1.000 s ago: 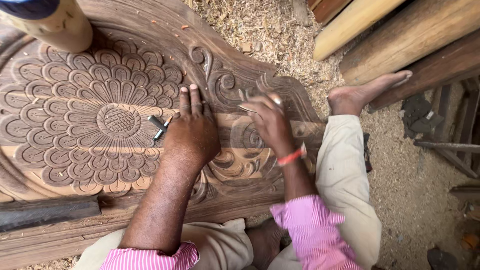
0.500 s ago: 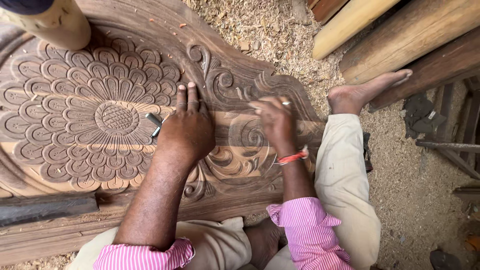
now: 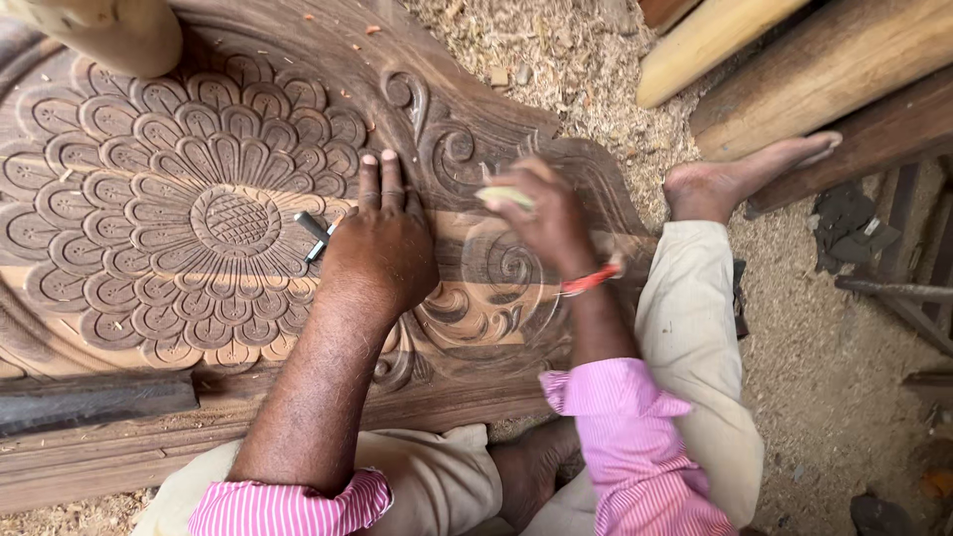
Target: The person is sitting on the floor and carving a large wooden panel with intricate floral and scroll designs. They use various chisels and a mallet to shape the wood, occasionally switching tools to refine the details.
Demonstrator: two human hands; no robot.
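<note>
Panel, carved w/ a big flower medallion & scrolls, is lying flat on the sawdust floor across the person's lap, filling the left & centre of the view.

Left hand is pressing flat on the panel just right of the flower, fingers stretched up the wood, palm down. It's pinning a small metal tool under the thumb side; the tool's tip is poking out toward the flower's centre. So that hand is closed loosely over the tool, not gripping hard.

Right hand is curled tight round a pale bit of sandpaper or pad — can't tell which, it's blurred. It's working over the scroll at the panel's right end. An orange band is on that wrist.

Vs. a sec ago: right hand is sitting higher & further from the body, and it's motion-blurred now, so it's rubbing back & forth over the scroll. Left hand has barely shifted, fingers a touch higher; tool in the same spot. My read: smoothing of the scroll is going on, left hand just steadying the wood.

Bare foot is resting on sawdust right of the panel, beside stacked timbers.
</note>
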